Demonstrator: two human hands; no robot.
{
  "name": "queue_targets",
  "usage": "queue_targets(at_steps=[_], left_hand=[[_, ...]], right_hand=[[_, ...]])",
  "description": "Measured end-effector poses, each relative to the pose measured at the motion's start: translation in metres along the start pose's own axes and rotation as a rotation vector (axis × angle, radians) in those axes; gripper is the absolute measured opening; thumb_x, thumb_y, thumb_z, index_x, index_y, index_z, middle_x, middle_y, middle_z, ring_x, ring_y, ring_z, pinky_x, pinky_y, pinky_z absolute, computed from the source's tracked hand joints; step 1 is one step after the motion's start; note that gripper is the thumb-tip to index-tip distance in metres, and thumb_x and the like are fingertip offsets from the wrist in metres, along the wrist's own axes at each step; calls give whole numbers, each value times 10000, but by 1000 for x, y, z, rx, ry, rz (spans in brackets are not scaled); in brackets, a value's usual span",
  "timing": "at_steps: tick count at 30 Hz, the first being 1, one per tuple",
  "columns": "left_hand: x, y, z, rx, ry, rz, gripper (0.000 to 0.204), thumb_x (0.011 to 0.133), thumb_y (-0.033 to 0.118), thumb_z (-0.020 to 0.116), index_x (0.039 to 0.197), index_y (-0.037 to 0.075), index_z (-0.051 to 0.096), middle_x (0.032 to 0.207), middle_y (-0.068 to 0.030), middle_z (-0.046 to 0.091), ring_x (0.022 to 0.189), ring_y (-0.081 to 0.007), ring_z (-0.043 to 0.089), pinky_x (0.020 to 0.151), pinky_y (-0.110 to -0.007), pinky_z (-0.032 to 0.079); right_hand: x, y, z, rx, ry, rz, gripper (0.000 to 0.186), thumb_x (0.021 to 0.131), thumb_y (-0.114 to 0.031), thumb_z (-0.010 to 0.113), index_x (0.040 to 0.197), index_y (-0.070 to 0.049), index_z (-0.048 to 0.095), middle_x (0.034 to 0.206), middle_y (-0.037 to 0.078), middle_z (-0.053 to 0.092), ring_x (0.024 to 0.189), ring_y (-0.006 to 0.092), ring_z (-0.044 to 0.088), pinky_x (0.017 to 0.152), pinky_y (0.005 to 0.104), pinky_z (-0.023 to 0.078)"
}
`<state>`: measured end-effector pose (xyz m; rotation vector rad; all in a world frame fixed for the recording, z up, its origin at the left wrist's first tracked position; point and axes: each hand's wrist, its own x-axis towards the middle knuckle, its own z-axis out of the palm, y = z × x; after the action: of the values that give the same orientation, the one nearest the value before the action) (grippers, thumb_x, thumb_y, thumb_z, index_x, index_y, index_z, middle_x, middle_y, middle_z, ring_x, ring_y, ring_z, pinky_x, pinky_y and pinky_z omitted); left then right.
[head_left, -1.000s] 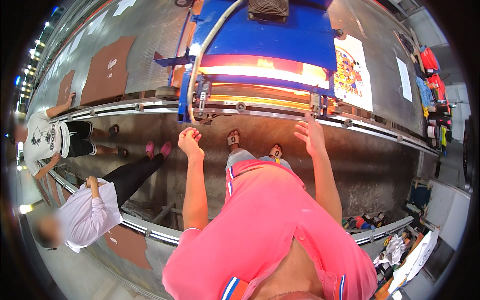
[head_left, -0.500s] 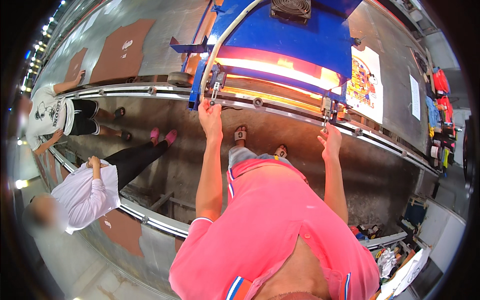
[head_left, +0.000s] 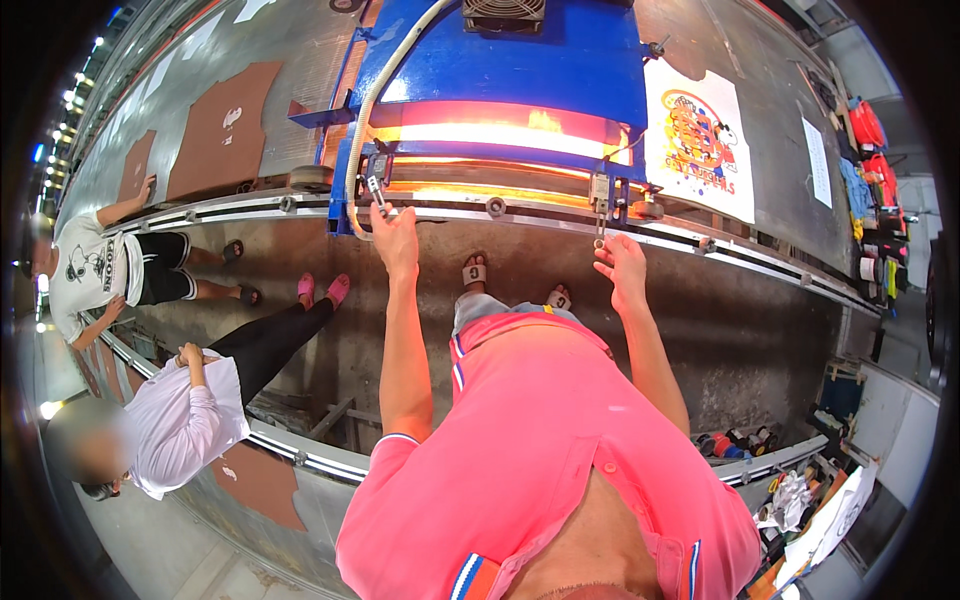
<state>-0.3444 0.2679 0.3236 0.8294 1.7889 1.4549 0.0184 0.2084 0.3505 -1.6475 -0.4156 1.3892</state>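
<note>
A blue heating machine (head_left: 500, 65) glows orange along its near side and stands over the long metal table. My left hand (head_left: 396, 245) is at its near left corner, finger and thumb around the lower end of a small metal lever (head_left: 376, 190). The thumb stands a little apart from it. My right hand (head_left: 626, 270) is at the near right corner, fingers curled at the knobbed end of a thin metal rod (head_left: 599, 228). Right of the machine lies a white fabric panel (head_left: 740, 190) with a colourful print.
A metal rail (head_left: 500, 208) runs along the table's near edge. Brown fabric pieces (head_left: 225, 130) lie at left. Two people stand there, one in a white shirt (head_left: 195, 430), one reaching to the table (head_left: 90, 255). Behind me runs another rail (head_left: 320, 455). Coloured goods (head_left: 870, 150) line the right.
The machine has moved left along the rail, with both my hands following. More of the printed white panel shows. The left lever now tilts.
</note>
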Motion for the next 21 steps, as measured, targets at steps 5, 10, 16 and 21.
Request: queue_targets(at_steps=[5, 10, 16, 21], left_hand=[[-11, -5, -26, -111, 123, -176, 493, 886, 98, 639, 1309, -30, 421, 1178, -122, 573, 884, -161, 648, 720, -278, 530], [-38, -17, -31, -176, 64, -303, 434, 926, 101, 610, 1301, -30, 437, 1095, -111, 629, 884, -176, 664, 712, -277, 526], [-49, -17, -25, -218, -32, -306, 452, 928, 95, 603, 1322, -38, 425, 1125, -143, 635, 893, -197, 668, 742, -300, 539], [-42, -4, -14, -232, -67, -272, 436, 929, 87, 598, 1313, -38, 434, 1151, -144, 621, 911, -203, 666, 760, -305, 542]], right_hand=[[0, -4, 9, -32, 13, -16, 507, 890, -239, 670, 1272, 28, 468, 1061, 75, 590, 925, 162, 610, 743, 314, 521], [6, 4, 12, -11, -29, -2, 484, 869, -210, 677, 1229, 22, 453, 1055, 104, 579, 882, 182, 629, 727, 320, 533], [10, 6, 18, -25, 24, -35, 472, 857, -177, 669, 1215, 9, 425, 993, 101, 588, 831, 175, 637, 697, 311, 537], [21, 5, 7, 2, 12, -34, 411, 866, -173, 667, 1167, -7, 441, 949, 89, 599, 798, 165, 639, 678, 297, 538]])
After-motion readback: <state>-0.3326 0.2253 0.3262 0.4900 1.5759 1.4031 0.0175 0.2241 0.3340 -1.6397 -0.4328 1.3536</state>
